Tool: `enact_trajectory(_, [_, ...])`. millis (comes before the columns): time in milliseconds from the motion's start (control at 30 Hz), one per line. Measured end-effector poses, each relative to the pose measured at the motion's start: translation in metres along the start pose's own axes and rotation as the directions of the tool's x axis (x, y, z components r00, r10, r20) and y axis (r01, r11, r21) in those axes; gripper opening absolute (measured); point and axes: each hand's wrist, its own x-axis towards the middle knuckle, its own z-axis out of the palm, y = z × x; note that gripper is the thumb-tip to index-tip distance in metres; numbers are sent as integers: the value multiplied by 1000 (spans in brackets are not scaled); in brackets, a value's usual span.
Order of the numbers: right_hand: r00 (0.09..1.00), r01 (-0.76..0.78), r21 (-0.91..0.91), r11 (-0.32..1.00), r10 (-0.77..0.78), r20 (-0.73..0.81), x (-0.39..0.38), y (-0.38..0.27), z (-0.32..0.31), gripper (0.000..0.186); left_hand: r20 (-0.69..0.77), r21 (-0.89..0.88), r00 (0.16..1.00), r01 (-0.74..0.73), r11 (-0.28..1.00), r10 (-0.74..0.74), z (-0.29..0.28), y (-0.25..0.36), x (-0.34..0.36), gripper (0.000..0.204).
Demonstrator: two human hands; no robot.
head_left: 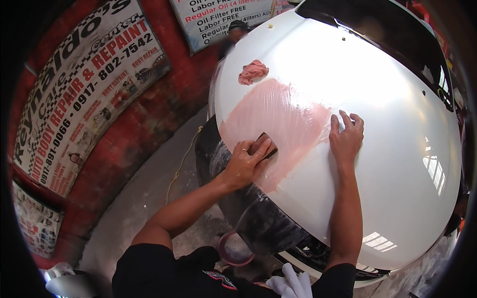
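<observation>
A white car hood (397, 129) fills the right half of the view, with a wet, streaky pink filler patch (283, 114) on its left part. Near the patch's lower left edge, my left hand (244, 164) grips a small dark sanding block (263, 145), pressed flat against the surface. What lies under the block is hidden. My right hand (347, 136) rests on the white paint just right of the patch, fingers apart and holding nothing. A crumpled pink cloth (253, 72) lies on the hood beyond the patch.
Below the hood's left edge is a dark, dusty front part (263, 223) of the car. A reddish bucket (236, 250) stands on the floor near me. A thin cord (181, 169) trails there. Large signs (89, 94) hang on the red wall. A person (237, 34) is beyond the hood.
</observation>
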Motion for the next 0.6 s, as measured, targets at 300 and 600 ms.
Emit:
enact_trajectory(300, [1000,-14,-7,1000,14,19,8,-11,8,39,-12,117,999,40,992,-39,-24,-26,69,58])
enact_trajectory(600, [1000,-6,83,997,4,30,-1,-36,22,40,-118,331,969,243,912,-215,-26,-87,152,53])
